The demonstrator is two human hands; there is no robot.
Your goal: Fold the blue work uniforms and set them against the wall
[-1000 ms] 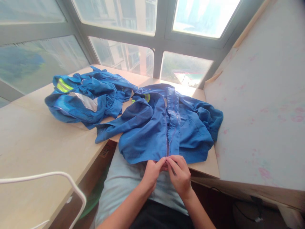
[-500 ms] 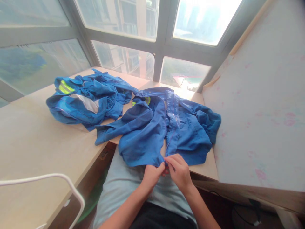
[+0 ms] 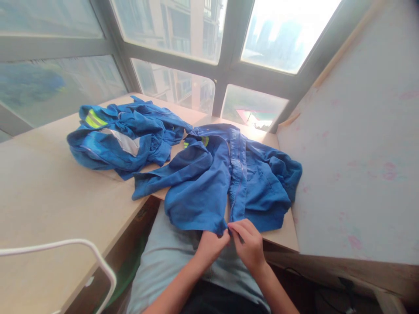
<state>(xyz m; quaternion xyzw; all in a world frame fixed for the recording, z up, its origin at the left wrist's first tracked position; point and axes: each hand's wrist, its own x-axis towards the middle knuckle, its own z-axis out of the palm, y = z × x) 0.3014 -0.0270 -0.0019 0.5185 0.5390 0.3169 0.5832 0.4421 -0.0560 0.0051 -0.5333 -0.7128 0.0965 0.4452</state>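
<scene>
A blue work jacket (image 3: pixel 199 192) lies spread on the wooden tabletop, its front panels parted and its hem hanging toward my lap. My left hand (image 3: pixel 212 247) pinches the lower corner of the left panel, fingers partly beneath the cloth. Right beside it, my right hand (image 3: pixel 248 242) pinches the bottom end of the other front edge, where a zipper strip runs. Both sets of fingertips nearly meet at the hem. The zipper's end is too small and covered to make out.
A second blue garment (image 3: pixel 131 135) with yellow-green and grey reflective strips lies crumpled at the left. Windows (image 3: pixel 176 83) stand behind the table (image 3: pixel 39 183). A pale flowered panel (image 3: pixel 356 174) borders the right side. A white curved cable or tube (image 3: pixel 75 242) crosses the lower left.
Both hands sit slightly lower in view, still pinching the jacket's two lower front corners. The whole scene has shifted a little as the camera moved.
</scene>
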